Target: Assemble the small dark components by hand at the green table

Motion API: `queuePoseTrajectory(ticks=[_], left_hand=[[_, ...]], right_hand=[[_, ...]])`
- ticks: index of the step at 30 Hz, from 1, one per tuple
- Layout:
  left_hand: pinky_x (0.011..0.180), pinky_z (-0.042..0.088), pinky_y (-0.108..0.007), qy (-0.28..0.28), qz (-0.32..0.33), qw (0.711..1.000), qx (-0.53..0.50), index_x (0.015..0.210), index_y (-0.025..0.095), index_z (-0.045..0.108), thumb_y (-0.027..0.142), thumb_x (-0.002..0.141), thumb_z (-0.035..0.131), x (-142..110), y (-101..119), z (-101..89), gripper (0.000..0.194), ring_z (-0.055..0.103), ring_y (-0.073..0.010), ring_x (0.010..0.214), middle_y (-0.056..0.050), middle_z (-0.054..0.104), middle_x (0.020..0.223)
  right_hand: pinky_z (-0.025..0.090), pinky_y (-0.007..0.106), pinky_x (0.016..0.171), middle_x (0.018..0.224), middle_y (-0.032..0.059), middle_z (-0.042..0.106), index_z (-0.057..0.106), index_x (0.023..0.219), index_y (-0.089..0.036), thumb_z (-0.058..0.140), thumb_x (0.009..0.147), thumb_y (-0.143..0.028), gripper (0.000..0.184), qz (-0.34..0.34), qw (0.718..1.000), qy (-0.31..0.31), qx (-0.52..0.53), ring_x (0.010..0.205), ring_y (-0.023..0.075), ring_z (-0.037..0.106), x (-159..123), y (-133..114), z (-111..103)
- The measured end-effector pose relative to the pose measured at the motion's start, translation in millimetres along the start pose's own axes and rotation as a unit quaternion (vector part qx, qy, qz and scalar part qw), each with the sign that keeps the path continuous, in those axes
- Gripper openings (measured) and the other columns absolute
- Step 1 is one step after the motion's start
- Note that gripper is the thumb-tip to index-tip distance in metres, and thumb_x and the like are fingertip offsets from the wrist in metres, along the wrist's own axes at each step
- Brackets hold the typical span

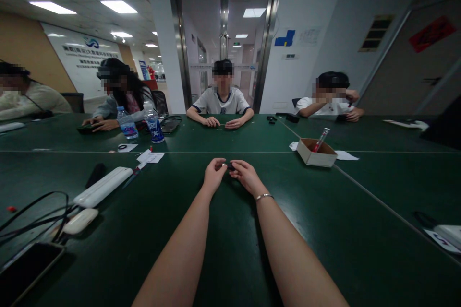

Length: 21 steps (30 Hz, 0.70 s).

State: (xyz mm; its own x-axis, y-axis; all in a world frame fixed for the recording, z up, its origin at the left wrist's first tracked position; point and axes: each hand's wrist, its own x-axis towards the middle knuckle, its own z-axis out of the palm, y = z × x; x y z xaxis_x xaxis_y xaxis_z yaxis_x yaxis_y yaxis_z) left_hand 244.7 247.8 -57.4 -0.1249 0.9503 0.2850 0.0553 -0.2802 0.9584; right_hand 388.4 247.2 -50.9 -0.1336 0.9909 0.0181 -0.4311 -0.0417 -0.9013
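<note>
Both my arms reach forward over the dark green table [324,230]. My left hand [214,172] and my right hand [244,173] meet at the table's middle, fingers pinched together on a small dark object [229,166] with a pale end, too small to name. A silver bracelet [264,196] sits on my right wrist. The hands hover just above the tabletop.
A small cardboard box [315,152] holding a red-capped tube stands to the right. A white power strip [103,186], cables, a phone [25,271] and two water bottles [154,123] lie to the left. Several people sit along the far edge, their hands on the table.
</note>
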Motion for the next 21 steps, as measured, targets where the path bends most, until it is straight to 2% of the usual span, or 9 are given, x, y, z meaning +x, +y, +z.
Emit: queuePoseTrajectory(ticks=[5, 9, 12, 16, 21], left_hand=[[0.056, 0.045, -0.022, -0.014, -0.043, 0.999, -0.007, 0.097, 0.015, 0.065, 0.032, 0.081, 0.062, -0.5, -0.2, -0.1, 0.023, 0.060, -0.0139, 0.067, -0.006, 0.065, 0.084], [0.068, 0.050, -0.025, -0.007, -0.008, 1.000, 0.003, 0.097, 0.016, 0.066, 0.022, 0.078, 0.064, 0.5, -2.5, -0.9, 0.020, 0.062, -0.0162, 0.079, -0.007, 0.066, 0.089], [0.078, 0.052, -0.029, 0.002, -0.011, 1.000, 0.005, 0.096, 0.016, 0.067, 0.018, 0.077, 0.063, 1.4, -2.7, -1.1, 0.019, 0.063, -0.0187, 0.089, -0.008, 0.067, 0.095], [0.082, 0.052, -0.033, -0.001, -0.011, 1.000, 0.005, 0.096, 0.016, 0.067, 0.015, 0.077, 0.062, 1.3, -1.0, -0.5, 0.019, 0.063, -0.0195, 0.090, -0.008, 0.067, 0.095], [0.086, 0.050, -0.033, -0.009, 0.027, 1.000, 0.000, 0.094, 0.016, 0.066, 0.013, 0.078, 0.060, -1.9, 4.5, 0.0, 0.018, 0.063, -0.0188, 0.092, -0.009, 0.067, 0.098]], right_hand=[[0.054, 0.023, 0.057, 0.073, 0.0053, 0.068, 0.068, 0.087, -0.014, 0.082, 0.072, -0.024, 0.023, 0.001, 1.000, 0.003, 0.000, 0.059, 0.0149, 0.065, -0.4, -0.3, 0.2], [0.055, 0.023, 0.058, 0.075, 0.0062, 0.068, 0.069, 0.088, -0.014, 0.082, 0.072, -0.023, 0.022, 0.001, 1.000, 0.001, 0.002, 0.060, 0.0150, 0.066, -0.6, -0.4, 0.2], [0.055, 0.024, 0.058, 0.076, 0.0062, 0.068, 0.069, 0.088, -0.014, 0.081, 0.073, -0.023, 0.022, 0.001, 1.000, 0.003, -0.001, 0.061, 0.0152, 0.066, -1.0, -0.5, -0.2], [0.055, 0.023, 0.059, 0.076, 0.0061, 0.068, 0.068, 0.089, -0.015, 0.083, 0.072, -0.024, 0.025, -0.001, 1.000, 0.000, -0.006, 0.061, 0.0148, 0.066, -1.6, -0.4, -0.5], [0.055, 0.022, 0.058, 0.073, 0.0060, 0.068, 0.068, 0.089, -0.014, 0.083, 0.072, -0.024, 0.025, 0.001, 1.000, 0.003, -0.006, 0.060, 0.0146, 0.066, -1.3, -0.6, -0.2]])
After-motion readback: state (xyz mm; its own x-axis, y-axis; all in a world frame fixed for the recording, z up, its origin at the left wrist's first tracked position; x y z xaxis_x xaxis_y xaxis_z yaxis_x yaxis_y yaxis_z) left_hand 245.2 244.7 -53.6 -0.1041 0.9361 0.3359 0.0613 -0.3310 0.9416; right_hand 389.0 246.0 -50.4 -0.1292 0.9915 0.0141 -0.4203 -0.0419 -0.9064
